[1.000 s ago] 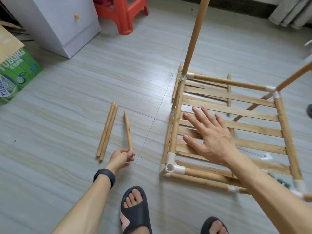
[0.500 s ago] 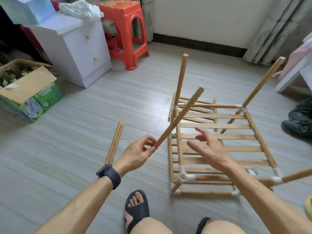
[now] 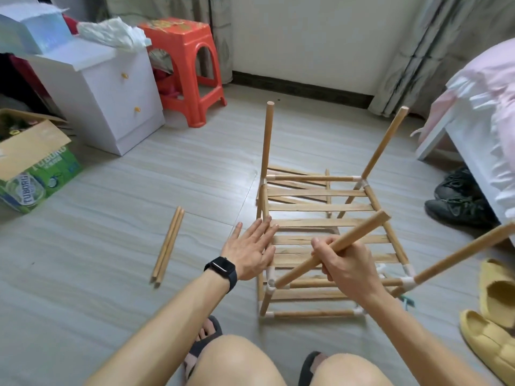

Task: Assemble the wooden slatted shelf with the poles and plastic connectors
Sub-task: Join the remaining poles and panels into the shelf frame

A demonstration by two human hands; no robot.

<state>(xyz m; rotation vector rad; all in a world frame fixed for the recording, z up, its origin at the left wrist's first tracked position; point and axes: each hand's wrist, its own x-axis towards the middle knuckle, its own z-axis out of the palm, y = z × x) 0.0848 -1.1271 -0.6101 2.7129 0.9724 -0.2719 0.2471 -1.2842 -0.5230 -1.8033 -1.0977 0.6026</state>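
Note:
The partly built wooden slatted shelf (image 3: 320, 210) lies on the floor in front of me, with three poles sticking up from white plastic connectors. My right hand (image 3: 347, 264) grips a loose wooden pole (image 3: 362, 228) slanting up to the right. The pole's lower end sits at the near-left white connector (image 3: 271, 282). My left hand (image 3: 250, 250), with a black watch on its wrist, hovers flat and spread by the shelf's left rail, holding nothing. Two spare poles (image 3: 168, 243) lie side by side on the floor to the left.
A white drawer cabinet (image 3: 106, 93) and an orange stool (image 3: 189, 65) stand at the back left, a green cardboard box (image 3: 30, 168) at far left. A bed (image 3: 479, 112), dark shoes (image 3: 459, 201) and yellow slippers (image 3: 496, 310) crowd the right.
The pole passed from my left hand to my right hand. Its lower end now rests at the near-left connector. My left hand has opened and moved beside the shelf's left rail.

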